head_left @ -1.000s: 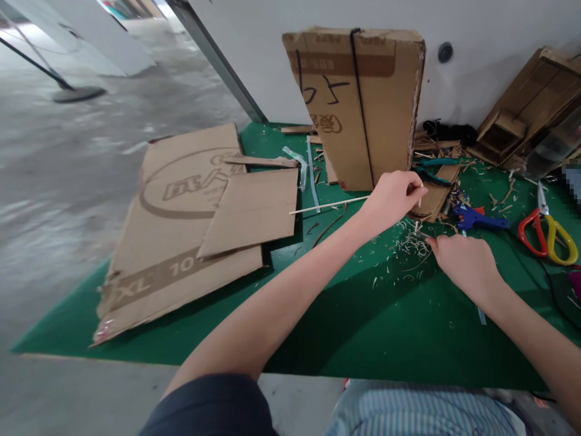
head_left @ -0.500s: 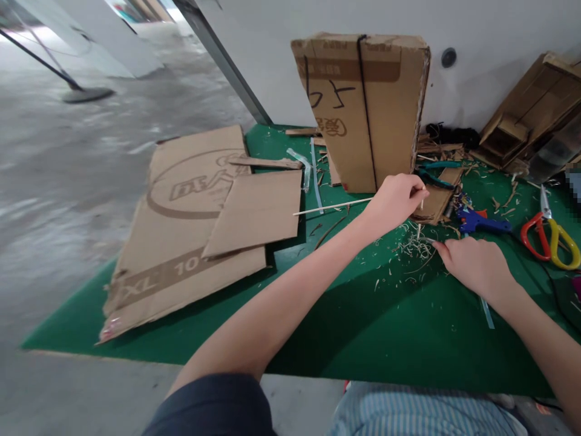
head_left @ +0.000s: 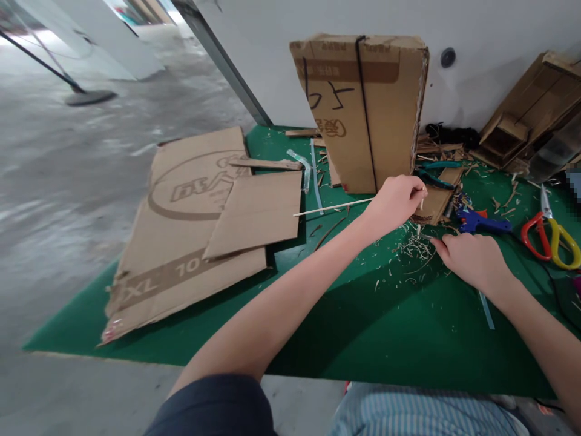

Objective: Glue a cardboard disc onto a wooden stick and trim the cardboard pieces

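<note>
The left hand (head_left: 394, 197), right of centre in the frame, has thumb and fingers pinched together on a short pale stick (head_left: 423, 203); a long thin rod (head_left: 333, 206) runs from mid-frame up to that wrist, though whether the hand holds it too I can't tell; lower and further right, the right hand (head_left: 474, 257) is curled closed on a slim tool (head_left: 425, 236), its tip poking out by the thumb and the rest hidden in the grip; the hands are apart, with curly shavings (head_left: 414, 247) heaped between them on the green table (head_left: 363, 339).

Behind the left hand, in the upper middle, stands a cardboard box (head_left: 394, 109) with a dark cord down its front; teal-handled pliers (head_left: 439, 165) lie just beside its base; a blue glue gun (head_left: 485, 223) sits near the right hand, and red-and-yellow scissors (head_left: 554, 239) lie at the right edge; flat cardboard sheets (head_left: 177, 236) overlap at left.
</note>
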`<state>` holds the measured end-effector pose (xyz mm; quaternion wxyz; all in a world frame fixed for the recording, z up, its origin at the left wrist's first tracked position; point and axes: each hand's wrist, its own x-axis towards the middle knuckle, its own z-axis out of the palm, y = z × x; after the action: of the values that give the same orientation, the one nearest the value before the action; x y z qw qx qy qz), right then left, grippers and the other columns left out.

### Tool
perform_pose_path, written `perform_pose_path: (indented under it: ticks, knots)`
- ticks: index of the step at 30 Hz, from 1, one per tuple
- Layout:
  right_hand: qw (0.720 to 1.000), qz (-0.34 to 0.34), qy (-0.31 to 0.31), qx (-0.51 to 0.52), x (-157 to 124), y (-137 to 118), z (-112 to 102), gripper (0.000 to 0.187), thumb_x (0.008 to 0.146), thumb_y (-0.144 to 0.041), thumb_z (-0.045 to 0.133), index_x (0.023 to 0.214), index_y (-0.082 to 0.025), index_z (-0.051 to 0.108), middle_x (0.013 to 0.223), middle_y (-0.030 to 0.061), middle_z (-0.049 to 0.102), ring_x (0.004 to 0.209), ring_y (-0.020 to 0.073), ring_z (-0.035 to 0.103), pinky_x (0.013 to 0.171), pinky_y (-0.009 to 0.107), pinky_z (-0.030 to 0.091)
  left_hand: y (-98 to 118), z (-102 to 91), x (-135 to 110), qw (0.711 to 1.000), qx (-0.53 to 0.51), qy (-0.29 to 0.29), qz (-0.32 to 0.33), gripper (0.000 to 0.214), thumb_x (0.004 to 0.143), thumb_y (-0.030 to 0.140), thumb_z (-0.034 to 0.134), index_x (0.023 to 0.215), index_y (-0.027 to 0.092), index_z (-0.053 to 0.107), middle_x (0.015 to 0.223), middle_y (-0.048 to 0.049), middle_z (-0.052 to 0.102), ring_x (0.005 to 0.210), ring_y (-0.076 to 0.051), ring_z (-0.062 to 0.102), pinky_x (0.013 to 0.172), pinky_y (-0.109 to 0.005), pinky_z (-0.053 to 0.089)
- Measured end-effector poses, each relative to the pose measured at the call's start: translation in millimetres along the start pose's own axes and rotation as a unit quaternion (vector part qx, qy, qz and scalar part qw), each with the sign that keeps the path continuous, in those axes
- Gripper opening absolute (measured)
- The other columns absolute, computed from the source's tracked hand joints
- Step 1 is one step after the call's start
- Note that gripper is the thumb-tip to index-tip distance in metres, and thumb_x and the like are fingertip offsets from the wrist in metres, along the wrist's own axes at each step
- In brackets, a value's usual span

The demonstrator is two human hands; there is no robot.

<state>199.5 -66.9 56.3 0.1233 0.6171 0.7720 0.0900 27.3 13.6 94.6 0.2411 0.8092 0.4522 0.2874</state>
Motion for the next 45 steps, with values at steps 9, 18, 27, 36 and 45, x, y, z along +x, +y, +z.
perform_pose_path:
  ticks: [9,18,27,36,45]
  knots:
    - [1.0,-0.011,0.019,0.004,0,-1,0,0.063,0.1,-0.045,0.015,0.085,-0.015,0.069,0.067,0.0137,0.069,0.062,0.0245,0.068,0.051,0.027,0.029,-3,0.8,1,1.0,-0.005,-0.001,0.011,0.024,0.086,0.014,0.045,0.075,0.017,0.066,0.075,-0.0044,0.069,0.069,-0.014,0.059,0.07,-0.029,0.042]
    - [1.0,-0.008,-0.026,0.011,-1,-7,-2,0.062,0.1,-0.043,0.018,0.083,-0.014,0.07,0.072,0.0146,0.069,0.066,0.0256,0.069,0.053,0.028,0.038,4,-2.5,-1,1.0,-0.002,-0.013,0.007,0.025,0.087,0.014,0.044,0.074,0.016,0.066,0.075,-0.0046,0.069,0.068,-0.014,0.058,0.07,-0.029,0.042]
    - [0.998,-0.023,-0.052,-0.006,-12,6,-7,0.055,0.1,-0.043,0.024,0.079,-0.016,0.068,0.071,0.0117,0.07,0.062,0.0236,0.068,0.053,0.027,0.037,5,-3.8,-3,1.0,-0.006,-0.019,0.016,0.027,0.086,0.014,0.043,0.072,0.017,0.065,0.073,-0.0045,0.068,0.067,-0.014,0.058,0.07,-0.03,0.042]
    - [0.999,-0.04,0.014,-0.011,-7,11,-3,0.059,0.1,-0.046,0.02,0.082,-0.016,0.067,0.067,0.0106,0.069,0.059,0.0188,0.066,0.05,0.025,0.024,4,-3.2,-2,1.0,-0.005,-0.022,0.014,0.026,0.087,0.014,0.043,0.075,0.016,0.066,0.075,-0.0047,0.07,0.065,-0.013,0.057,0.067,-0.029,0.042]
    - [0.999,-0.004,0.031,0.008,-1,-3,3,0.062,0.1,-0.045,0.016,0.086,-0.015,0.068,0.067,0.0134,0.069,0.061,0.0227,0.067,0.052,0.025,0.028,6,-2.7,-3,1.0,-0.002,-0.024,0.015,0.029,0.088,0.014,0.041,0.074,0.016,0.065,0.076,-0.0049,0.07,0.065,-0.013,0.057,0.068,-0.03,0.042]
